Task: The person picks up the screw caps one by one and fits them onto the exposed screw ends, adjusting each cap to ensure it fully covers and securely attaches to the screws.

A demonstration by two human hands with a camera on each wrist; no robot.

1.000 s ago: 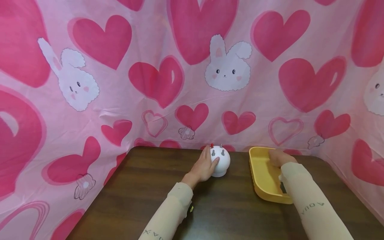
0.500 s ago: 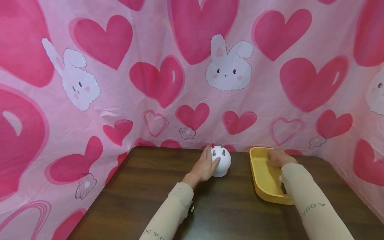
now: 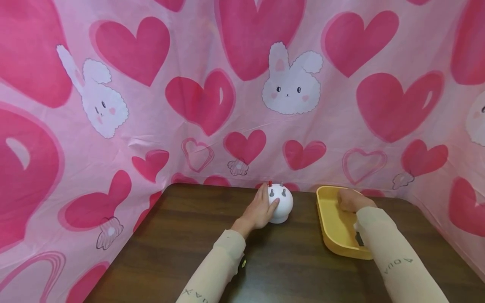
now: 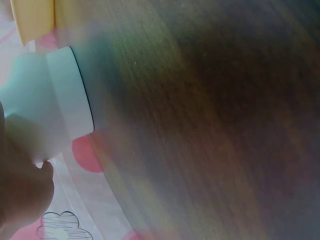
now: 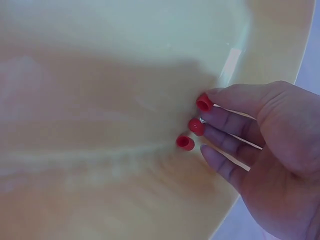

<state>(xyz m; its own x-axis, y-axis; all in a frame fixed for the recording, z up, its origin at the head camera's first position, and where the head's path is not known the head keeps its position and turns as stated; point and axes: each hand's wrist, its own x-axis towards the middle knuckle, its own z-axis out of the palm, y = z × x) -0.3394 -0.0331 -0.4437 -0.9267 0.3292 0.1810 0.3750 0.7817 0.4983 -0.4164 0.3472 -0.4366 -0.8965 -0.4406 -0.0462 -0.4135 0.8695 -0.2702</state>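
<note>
A white ball-shaped stand (image 3: 283,209) with a flared foot sits on the table, bearing several metal pegs (image 3: 284,192). One peg at the back left wears a red cap (image 3: 270,183). My left hand (image 3: 259,209) grips the ball's left side, thumb on its front. In the yellow tray (image 3: 333,245), my right hand (image 3: 354,200) reaches down to the far end. The right wrist view shows its thumb and forefinger pinching a red hollow cap (image 5: 204,102). A second red cap (image 5: 196,127) lies by the middle fingertips, and a third cap (image 5: 185,143) lies just beyond.
The dark wooden table (image 3: 182,235) carries the stand and the tray, with the tray to the right. Behind the table's back edge hangs a pink cloth (image 3: 242,118) printed with hearts and rabbits.
The head view has shifted slightly, so everything sits a little further right. Both hands keep nearly the same places, the left on the stand and the right in the tray.
</note>
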